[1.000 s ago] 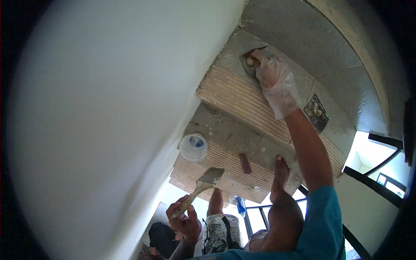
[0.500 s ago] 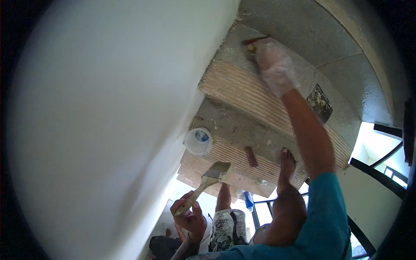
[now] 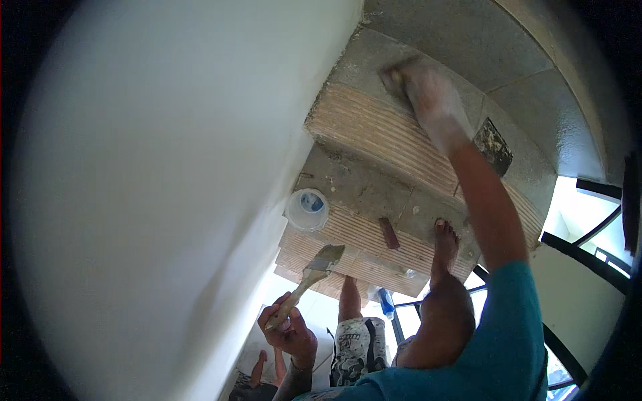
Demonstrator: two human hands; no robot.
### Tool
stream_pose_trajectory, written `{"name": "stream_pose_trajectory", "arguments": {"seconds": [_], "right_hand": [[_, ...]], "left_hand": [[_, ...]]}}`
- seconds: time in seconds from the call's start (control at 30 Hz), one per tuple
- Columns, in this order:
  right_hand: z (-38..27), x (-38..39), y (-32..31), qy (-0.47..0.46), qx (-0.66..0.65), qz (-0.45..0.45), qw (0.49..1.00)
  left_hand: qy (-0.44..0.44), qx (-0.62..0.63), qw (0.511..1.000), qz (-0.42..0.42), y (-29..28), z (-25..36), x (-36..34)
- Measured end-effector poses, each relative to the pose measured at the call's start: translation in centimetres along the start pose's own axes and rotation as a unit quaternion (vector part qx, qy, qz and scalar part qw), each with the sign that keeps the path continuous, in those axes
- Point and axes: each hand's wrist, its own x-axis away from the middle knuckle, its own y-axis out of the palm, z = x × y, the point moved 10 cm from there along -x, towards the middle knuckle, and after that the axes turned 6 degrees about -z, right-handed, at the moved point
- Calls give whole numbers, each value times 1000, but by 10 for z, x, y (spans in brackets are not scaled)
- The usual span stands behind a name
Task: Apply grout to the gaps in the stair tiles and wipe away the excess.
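Note:
My left hand (image 3: 292, 334) grips the wooden handle of a flat paintbrush (image 3: 315, 269), its pale-stained bristles pointing up and right over the lower steps. Higher up, my right hand (image 3: 435, 100), in a thin translucent glove, is closed on a dark flat piece (image 3: 394, 72) pressed to the grey tread of a stair step (image 3: 364, 57). Motion blurs that piece, so its kind is unclear. Beside my right wrist lies a dark plate smeared with pale material (image 3: 493, 147). A reddish-brown strip (image 3: 388, 233) rests on a lower step, left of my bare foot (image 3: 446, 242).
A white wall (image 3: 167, 167) runs along the left of the ribbed-front steps. Against it stands a whitish plastic bucket (image 3: 306, 219) with something blue inside. A blue bottle-like item (image 3: 386, 303) is farther down. Black railings (image 3: 582, 262) border the right. Another person's limbs (image 3: 259, 367) show at lower left.
My right hand has shifted slightly right and down across the tread with the dark piece. My left hand and the paintbrush have drifted a little left.

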Motion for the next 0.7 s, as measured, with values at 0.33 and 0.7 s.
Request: {"name": "stream_pose_trajectory", "arguments": {"seconds": [0.33, 0.7], "right_hand": [[1, -30, 11, 26, 341, 80, 936], [3, -30, -10, -69, 65, 140, 986]], "left_hand": [[33, 6, 999, 4, 15, 4, 3], [11, -17, 1000, -6, 17, 4, 4]]}}
